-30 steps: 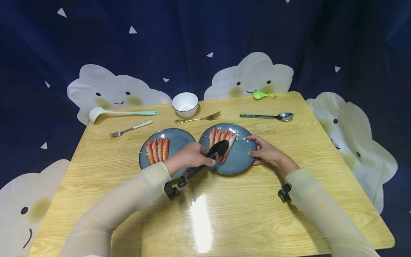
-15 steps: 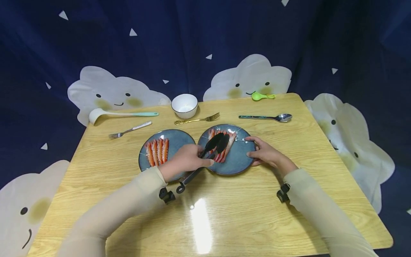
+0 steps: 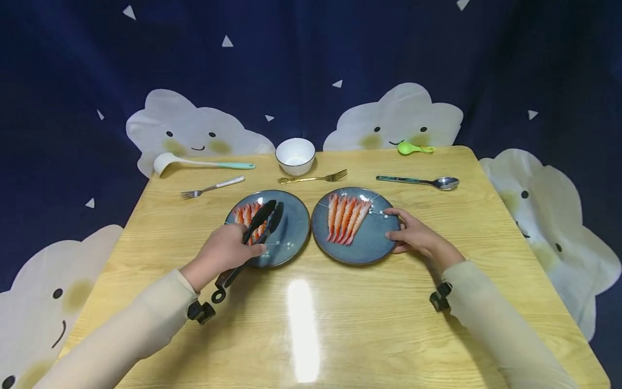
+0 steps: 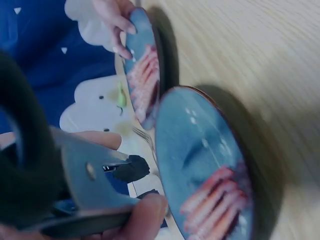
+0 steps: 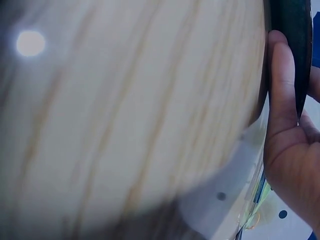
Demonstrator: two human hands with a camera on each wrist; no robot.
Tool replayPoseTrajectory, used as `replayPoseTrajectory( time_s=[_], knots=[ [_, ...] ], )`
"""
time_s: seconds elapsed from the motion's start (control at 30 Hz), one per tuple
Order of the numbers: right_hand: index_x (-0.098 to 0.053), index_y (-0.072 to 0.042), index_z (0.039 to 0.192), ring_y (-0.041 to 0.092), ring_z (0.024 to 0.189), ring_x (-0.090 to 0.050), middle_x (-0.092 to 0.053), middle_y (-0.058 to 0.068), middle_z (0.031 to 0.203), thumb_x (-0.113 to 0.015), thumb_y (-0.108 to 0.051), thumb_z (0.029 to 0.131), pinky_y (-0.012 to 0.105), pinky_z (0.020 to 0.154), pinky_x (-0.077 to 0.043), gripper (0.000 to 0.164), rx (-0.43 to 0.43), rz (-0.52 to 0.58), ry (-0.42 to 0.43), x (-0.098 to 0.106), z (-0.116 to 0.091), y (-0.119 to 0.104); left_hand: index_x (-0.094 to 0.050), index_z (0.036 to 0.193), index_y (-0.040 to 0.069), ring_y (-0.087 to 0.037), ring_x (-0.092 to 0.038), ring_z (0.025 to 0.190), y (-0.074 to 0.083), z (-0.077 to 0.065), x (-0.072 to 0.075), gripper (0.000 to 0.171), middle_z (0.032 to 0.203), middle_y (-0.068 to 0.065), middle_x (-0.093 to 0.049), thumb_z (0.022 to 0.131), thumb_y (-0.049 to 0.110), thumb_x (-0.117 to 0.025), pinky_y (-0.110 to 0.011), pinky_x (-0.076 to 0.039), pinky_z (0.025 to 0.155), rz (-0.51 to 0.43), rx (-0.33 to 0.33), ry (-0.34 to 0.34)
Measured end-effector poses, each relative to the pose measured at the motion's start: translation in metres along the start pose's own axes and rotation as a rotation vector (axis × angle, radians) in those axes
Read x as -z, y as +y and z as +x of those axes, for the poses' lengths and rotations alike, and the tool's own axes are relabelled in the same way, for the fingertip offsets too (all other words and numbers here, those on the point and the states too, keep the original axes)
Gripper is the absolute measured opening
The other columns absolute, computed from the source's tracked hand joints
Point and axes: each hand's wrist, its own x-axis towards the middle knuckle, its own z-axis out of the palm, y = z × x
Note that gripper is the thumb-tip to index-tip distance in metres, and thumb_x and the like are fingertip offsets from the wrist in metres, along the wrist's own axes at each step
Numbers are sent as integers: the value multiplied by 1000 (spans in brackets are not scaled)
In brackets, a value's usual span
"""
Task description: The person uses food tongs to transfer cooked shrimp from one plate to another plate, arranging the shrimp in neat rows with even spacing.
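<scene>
above left plate (image 3: pixel 290 229), black tongs (image 3: pixel 260 217) jut past left grip (image 3: pixel 224 246).

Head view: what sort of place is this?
Probably a staged indoor tabletop set rather than a working kitchen: a dark blue cloth backdrop with smiling clouds behind a wooden table, which bears two blue plates of shrimp.

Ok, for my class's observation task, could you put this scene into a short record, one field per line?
Surface: wooden table
Left grip: holds black tongs over left plate
Right grip: holds right plate by its rim
Left plate food: prawns, partly hidden
Right plate food: row of prawns
Behind plates: white bowl, gold fork, silver fork, ladle, dark-handled spoon, green spoon
Backdrop: dark blue curtain
</scene>
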Motion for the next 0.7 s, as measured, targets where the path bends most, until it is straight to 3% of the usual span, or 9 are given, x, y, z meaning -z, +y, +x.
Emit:
replayPoseTrajectory(
  time_s=[0.07,0.37,0.7],
  knots=[
    [-18,-21,136,28,74,-60,-38,28,110,-57,-4,83,43,61,-48,68,2,-1,1,2,2,2,-50,72,7,-16,-35,44,-6,-4,2,42,51,0,-36,74,47,-63,-30,-30,44,6,28,13],
    [-20,-24,135,27,73,-60,-34,27,113,-56,-5,84,42,60,-49,66,1,-11,23,4,5,3,-53,74,7,-20,-45,53,-20,-5,2,42,64,-6,-50,72,47,-65,-31,-34,46,40,94,5],
    [-19,-23,136,26,73,-59,-34,26,113,-57,-6,84,42,60,-49,67,4,-16,17,1,1,2,-46,55,10,-17,-40,44,-17,1,-11,41,50,-1,-41,72,42,-65,-30,-32,41,110,64,0]
  ],
)
